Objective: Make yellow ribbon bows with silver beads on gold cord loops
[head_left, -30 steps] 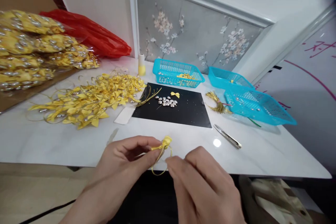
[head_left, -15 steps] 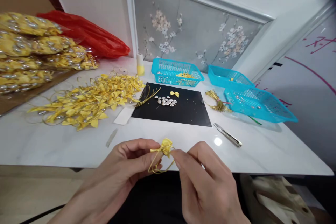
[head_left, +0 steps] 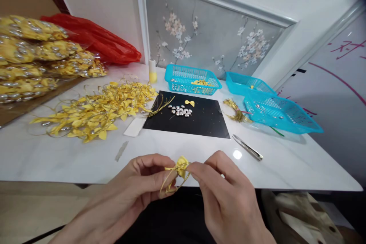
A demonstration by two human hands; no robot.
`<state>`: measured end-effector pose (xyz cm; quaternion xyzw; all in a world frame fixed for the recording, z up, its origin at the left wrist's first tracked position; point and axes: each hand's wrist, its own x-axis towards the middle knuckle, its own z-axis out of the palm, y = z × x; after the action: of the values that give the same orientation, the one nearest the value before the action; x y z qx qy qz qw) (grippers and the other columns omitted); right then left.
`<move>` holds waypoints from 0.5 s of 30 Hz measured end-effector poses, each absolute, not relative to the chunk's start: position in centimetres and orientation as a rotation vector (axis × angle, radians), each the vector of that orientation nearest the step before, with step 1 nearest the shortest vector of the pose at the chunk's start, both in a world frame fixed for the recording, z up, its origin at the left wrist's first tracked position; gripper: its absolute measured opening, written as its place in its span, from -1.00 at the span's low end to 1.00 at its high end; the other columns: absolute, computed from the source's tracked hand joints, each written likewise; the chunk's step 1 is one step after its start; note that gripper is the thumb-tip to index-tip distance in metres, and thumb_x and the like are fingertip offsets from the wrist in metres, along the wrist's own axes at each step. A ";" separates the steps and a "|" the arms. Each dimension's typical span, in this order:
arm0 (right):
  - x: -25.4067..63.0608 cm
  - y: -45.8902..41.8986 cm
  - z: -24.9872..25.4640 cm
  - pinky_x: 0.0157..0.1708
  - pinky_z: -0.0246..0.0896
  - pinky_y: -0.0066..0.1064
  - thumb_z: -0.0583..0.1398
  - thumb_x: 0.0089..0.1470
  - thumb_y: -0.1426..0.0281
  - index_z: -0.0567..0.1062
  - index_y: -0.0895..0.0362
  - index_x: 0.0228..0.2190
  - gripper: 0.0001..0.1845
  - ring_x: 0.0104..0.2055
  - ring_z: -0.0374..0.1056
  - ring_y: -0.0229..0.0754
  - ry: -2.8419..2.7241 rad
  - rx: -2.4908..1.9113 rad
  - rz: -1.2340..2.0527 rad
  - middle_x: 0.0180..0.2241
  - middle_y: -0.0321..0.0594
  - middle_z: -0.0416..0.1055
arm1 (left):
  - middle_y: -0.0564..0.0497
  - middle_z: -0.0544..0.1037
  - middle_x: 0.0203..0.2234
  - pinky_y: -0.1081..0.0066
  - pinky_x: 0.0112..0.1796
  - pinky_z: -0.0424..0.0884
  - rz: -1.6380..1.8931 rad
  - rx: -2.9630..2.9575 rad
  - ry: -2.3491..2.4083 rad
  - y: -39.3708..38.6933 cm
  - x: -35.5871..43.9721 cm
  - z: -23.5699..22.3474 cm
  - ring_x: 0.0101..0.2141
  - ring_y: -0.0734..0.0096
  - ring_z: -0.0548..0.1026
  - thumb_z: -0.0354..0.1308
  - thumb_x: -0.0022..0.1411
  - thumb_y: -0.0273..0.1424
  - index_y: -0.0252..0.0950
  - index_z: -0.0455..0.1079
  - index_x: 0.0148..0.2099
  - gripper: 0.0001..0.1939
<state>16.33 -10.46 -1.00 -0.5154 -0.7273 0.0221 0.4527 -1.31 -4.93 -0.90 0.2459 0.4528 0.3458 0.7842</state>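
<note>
Over the table's front edge, my left hand pinches a yellow ribbon bow between thumb and fingers. A gold cord loops around the bow and hangs below it. My right hand is closed, its thumb and forefinger pinching the cord at the bow's right side. The fingertips hide part of the cord. Beyond the hands, a black mat carries silver heart-shaped beads, one loose yellow bow and gold cords across its left edge.
Finished-looking yellow bows are heaped at left, near bagged ones and a red plastic bag. Blue baskets stand behind and at right. A cord bundle, snips and a thread spool lie around the mat.
The bow has turned slightly and sits a little lower. The cord loop below it has shifted, and my right fingertips remain at the bow's right side.
</note>
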 end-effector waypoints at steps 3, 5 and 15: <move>16.6 -10.4 -1.0 -0.54 0.12 -0.45 0.07 0.17 0.69 0.55 0.07 -0.15 -0.60 -0.45 0.20 -0.23 -1.830 -1.271 0.115 -0.44 -0.26 0.24 | 0.01 0.65 -0.52 0.48 -0.36 0.57 0.726 0.504 0.948 -4.7 -1.4 -1.0 -0.51 0.46 0.57 0.55 -0.19 -0.56 -0.30 0.61 -0.42 -0.77; 16.6 -10.3 -1.0 -0.53 0.14 -0.44 0.06 0.17 0.68 0.54 0.05 -0.14 -0.59 -0.44 0.21 -0.22 -1.845 -1.260 0.131 -0.44 -0.26 0.25 | 0.00 0.65 -0.53 0.49 -0.37 0.57 0.701 0.490 0.917 -4.7 -1.6 -1.0 -0.50 0.46 0.58 0.55 -0.19 -0.56 -0.31 0.61 -0.43 -0.77; 16.4 -10.0 -1.3 -0.51 0.11 -0.43 0.08 0.20 0.66 0.57 0.05 -0.19 -0.64 -0.43 0.20 -0.21 -1.815 -1.196 0.171 -0.45 -0.27 0.24 | 0.00 0.63 -0.55 0.59 -0.40 0.48 0.651 0.527 0.828 -4.7 -1.9 -0.9 -0.50 0.50 0.55 0.55 -0.16 -0.53 -0.33 0.62 -0.43 -0.81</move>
<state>16.38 -10.01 -1.32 -0.4863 -0.7381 0.0695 0.4625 -1.85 -4.72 -0.91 0.2484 0.3906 0.3070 0.8316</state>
